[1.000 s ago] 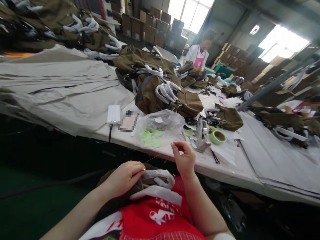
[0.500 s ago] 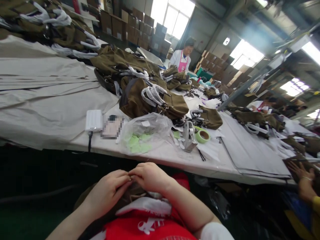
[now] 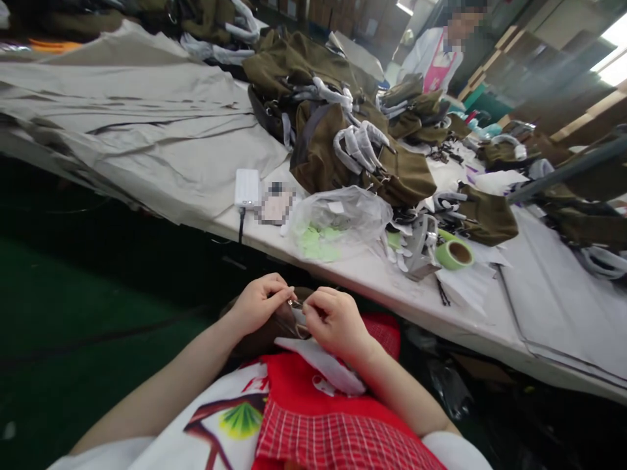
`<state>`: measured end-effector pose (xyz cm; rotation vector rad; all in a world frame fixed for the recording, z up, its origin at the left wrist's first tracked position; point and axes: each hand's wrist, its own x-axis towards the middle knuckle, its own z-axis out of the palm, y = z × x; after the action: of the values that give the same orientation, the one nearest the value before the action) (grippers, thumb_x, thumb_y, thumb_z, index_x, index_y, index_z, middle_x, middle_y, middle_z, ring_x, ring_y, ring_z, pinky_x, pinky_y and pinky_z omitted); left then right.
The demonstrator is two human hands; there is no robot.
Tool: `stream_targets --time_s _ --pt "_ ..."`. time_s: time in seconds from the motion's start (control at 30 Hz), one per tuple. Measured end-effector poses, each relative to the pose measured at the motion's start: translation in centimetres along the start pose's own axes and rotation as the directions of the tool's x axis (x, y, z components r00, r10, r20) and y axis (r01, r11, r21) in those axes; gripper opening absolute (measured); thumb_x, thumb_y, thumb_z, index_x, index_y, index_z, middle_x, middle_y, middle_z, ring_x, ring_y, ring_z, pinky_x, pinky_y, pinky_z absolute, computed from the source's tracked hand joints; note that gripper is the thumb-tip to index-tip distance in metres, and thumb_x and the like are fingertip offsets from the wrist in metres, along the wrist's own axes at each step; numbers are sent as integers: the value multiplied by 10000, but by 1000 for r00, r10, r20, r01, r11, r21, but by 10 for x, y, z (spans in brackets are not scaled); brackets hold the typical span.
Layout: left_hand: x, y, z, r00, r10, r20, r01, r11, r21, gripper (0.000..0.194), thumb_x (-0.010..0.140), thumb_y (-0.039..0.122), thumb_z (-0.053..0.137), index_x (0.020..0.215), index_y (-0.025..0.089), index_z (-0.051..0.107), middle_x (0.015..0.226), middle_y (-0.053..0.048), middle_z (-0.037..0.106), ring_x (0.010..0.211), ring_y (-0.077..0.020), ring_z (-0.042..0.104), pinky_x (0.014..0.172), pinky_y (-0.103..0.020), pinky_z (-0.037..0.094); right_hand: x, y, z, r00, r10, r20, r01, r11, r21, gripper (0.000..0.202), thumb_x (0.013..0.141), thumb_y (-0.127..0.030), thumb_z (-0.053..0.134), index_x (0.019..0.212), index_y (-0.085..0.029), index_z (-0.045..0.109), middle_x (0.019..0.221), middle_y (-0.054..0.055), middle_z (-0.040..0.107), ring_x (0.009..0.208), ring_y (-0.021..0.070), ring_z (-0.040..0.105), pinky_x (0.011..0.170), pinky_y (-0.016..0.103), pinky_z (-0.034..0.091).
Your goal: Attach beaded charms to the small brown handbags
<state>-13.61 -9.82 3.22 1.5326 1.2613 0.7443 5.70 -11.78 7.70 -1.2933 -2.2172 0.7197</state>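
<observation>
A bag (image 3: pixel 264 336) sits before the table (image 3: pixel 553 274), where a plastic bag (image 3: pixel 365 215) lies left of a tape roll (image 3: pixel 445 253).

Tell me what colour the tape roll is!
The tape roll is light green, shown in the head view.

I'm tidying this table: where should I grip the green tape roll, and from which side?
Probably pinch the tape roll by its ring wall, coming from the front right: its open hole faces the camera, and a grey object stands close on its left.
</observation>
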Motion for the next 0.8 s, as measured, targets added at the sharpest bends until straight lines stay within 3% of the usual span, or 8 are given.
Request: stream_targets --time_s 0.5,0.7,0.8 --pt "0 -6 0 998 69 1 -68 992 107 356 901 407 505 756 195 752 796 -34 631 779 -160 615 729 -263 465 8 12 17 993 77 91 -66 990 -125 223 840 -173 563 624 -181 620 645 -12 574 600 104 498 573 233 313" --pt "-6 -1 -11 991 130 43 -135 981 141 223 860 296 529 846 203 732 909 -44 661 879 -175 635 802 -252 502 10 18 23 988 106 115 -95 991 -98 185 858 -188 563 717 -183 683 715 1 650 663 111 560 617 216 357" --pt "-11 -4 -14 984 162 68 -172 967 190 180 838 299 553 869 232 717 944 -36 683 889 -183 652 817 -246 527 12 18 23 972 138 191 -125 989 -81 175 863 -234 573 799 -202 733 769 0 706 707 120 599 624 205 379"
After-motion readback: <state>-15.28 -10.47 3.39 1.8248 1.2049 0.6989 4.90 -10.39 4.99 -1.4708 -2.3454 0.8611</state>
